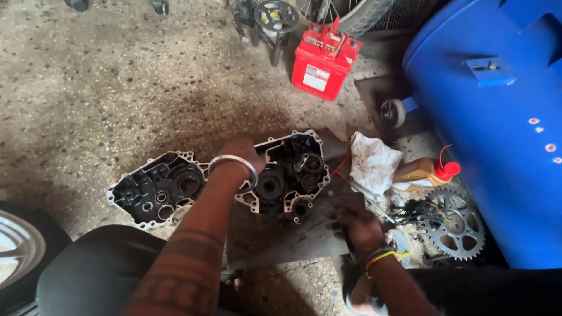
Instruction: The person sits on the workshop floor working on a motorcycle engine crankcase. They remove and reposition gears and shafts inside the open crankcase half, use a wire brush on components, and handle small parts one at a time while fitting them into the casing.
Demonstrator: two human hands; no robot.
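Head view: left hand [244,153] rests on black metal engine case half [290,172], fingers hidden, grip state unclear. Right hand [354,225], nearer the viewer, lies on grey metal sheet [281,234] below-right of case, fingers curled, contents unclear.

Both hands reach forward and down: left [243,153] ahead, right [356,225] nearer, fingers curled.

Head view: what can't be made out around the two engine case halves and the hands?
- Left hand: its fingers reach into the right case half; what they touch is hidden by the hand itself.
- Right hand: dark and blurred over the metal sheet; whether it holds anything cannot be told.
- Left case half: its right edge is covered by the forearm.
- Sprocket: partly hidden by a black tangle, too small to identify.
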